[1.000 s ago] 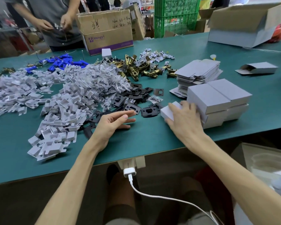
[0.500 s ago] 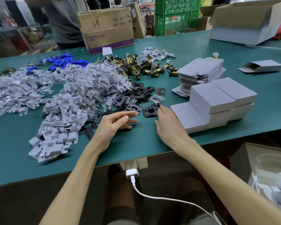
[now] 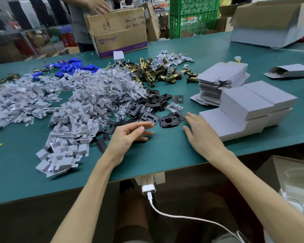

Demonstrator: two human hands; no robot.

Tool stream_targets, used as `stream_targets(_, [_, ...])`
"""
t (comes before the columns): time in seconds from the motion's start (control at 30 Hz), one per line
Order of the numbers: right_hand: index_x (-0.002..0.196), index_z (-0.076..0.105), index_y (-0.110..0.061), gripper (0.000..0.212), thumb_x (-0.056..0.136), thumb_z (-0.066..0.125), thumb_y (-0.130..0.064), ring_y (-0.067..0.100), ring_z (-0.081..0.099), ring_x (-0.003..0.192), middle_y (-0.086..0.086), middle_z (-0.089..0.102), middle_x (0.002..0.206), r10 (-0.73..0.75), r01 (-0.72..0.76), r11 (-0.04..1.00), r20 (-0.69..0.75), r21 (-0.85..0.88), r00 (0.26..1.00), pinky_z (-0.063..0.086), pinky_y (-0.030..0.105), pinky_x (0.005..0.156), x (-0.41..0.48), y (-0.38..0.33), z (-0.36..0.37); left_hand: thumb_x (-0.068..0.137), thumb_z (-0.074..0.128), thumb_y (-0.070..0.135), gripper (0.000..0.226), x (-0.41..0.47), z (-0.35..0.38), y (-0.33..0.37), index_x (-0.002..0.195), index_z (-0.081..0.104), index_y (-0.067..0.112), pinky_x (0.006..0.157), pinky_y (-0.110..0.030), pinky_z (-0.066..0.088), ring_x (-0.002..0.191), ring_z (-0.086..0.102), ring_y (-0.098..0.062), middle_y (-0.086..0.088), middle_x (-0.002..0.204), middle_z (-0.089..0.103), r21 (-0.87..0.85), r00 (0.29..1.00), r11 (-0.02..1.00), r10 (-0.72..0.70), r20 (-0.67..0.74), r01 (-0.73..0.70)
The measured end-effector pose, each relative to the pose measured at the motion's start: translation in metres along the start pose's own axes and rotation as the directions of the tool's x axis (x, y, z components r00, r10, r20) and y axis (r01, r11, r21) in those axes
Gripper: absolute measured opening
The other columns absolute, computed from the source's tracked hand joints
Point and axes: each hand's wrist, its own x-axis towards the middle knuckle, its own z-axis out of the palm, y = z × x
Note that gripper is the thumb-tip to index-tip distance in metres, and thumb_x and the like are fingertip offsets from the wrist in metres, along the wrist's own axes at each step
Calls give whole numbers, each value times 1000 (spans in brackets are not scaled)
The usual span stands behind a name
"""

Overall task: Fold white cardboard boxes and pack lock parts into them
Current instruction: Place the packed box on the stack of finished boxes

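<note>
Folded white cardboard boxes [image 3: 249, 109] are stacked at the right of the green table, with a pile of flat box blanks [image 3: 221, 79] behind them. Black strike plates [image 3: 147, 106] lie spread in the middle, brass latch bolts [image 3: 154, 74] behind them. A big heap of white cardboard inserts [image 3: 72, 111] fills the left. My left hand [image 3: 128, 135] hovers open, palm turned inward, just in front of the black plates. My right hand [image 3: 200, 134] lies flat and open on the table between the plates and the lowest box, holding nothing.
Blue parts [image 3: 72, 67] lie at the back left. A brown carton [image 3: 118, 30] stands at the far edge with another person's hand on it. A large open box [image 3: 270, 23] sits back right, a half-folded white box [image 3: 290, 71] at the right. A charger cable [image 3: 149, 192] hangs below the table edge.
My right hand let go of the white box it pushed against the stack and slid left to the table beside the black plates. My left hand stayed nearly still.
</note>
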Motion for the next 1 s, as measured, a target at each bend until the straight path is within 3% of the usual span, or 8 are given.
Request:
stream_targets(0.2, [135, 57, 0, 38, 108, 45, -23, 30, 43, 140, 13, 51, 150, 50, -50, 998, 17, -25, 999, 33, 39, 117, 9, 17, -12, 107, 53, 5, 26, 0, 1, 0, 123, 74, 7, 90, -33, 61, 110, 74, -27, -4, 123, 76, 3, 1000, 1000, -6, -3, 6])
stream_targets(0.33, [124, 61, -2, 29, 105, 49, -19, 32, 52, 126, 13, 61, 132, -5, 6, 1000, -99, 7, 995, 45, 44, 104, 18, 1, -20, 107, 53, 5, 26, 1, 2, 0, 122, 74, 8, 89, -32, 61, 109, 75, -27, -4, 122, 77, 8, 1000, 1000, -4, -10, 4])
stream_targets(0.47, [138, 50, 3, 40, 100, 52, -10, 35, 36, 140, 20, 46, 150, -138, 84, 976, -276, -198, 951, 30, 40, 118, 56, -16, -39, 106, 54, 5, 25, 0, 2, 0, 119, 75, 8, 89, -34, 62, 107, 75, -28, -5, 120, 77, -8, 1000, 1000, -12, -23, 12])
stream_targets(0.57, [155, 18, 9, 67, 101, 52, -12, 41, 11, 154, 27, 12, 165, 33, -110, 937, -230, -332, 973, 11, 49, 127, 93, -13, -57, 106, 54, 5, 25, 1, 1, 0, 119, 76, 8, 88, -34, 62, 107, 75, -29, -6, 119, 77, -26, 999, 1000, -15, -36, 14])
stream_targets(0.67, [157, 7, 10, 72, 103, 50, -11, 46, 3, 154, 32, 3, 165, 210, -252, 885, -148, -391, 966, 6, 55, 126, 115, 2, -63, 106, 54, 6, 26, 1, 0, 0, 119, 76, 10, 86, -32, 62, 107, 76, -29, -6, 119, 77, -41, 999, 999, -14, -42, 12])
stream_targets(0.73, [153, 19, 13, 63, 101, 49, -8, 48, 15, 151, 34, 17, 161, 265, -288, 874, -113, -392, 958, 11, 56, 124, 117, 11, -65, 106, 54, 6, 26, 1, 0, -1, 118, 76, 11, 86, -31, 62, 107, 76, -29, -6, 119, 77, -49, 999, 999, -19, -39, 17])
stream_targets(0.83, [131, 47, 8, 37, 96, 54, -3, 44, 45, 127, 30, 50, 135, 126, -208, 865, -204, -457, 971, 36, 50, 109, 113, 27, -62, 107, 54, 7, 26, 2, 0, -1, 118, 77, 12, 87, -32, 61, 107, 75, -29, -6, 120, 77, -57, 999, 998, -16, -38, 14])
stream_targets(1.0, [118, 54, 8, 26, 93, 51, 2, 46, 49, 114, 31, 58, 121, 17, -129, 878, -240, -462, 971, 41, 51, 91, 102, 28, -76, 107, 54, 7, 26, 2, -1, 0, 120, 75, 9, 88, -33, 61, 108, 75, -29, -7, 120, 77, -62, 999, 998, -21, -40, 19])
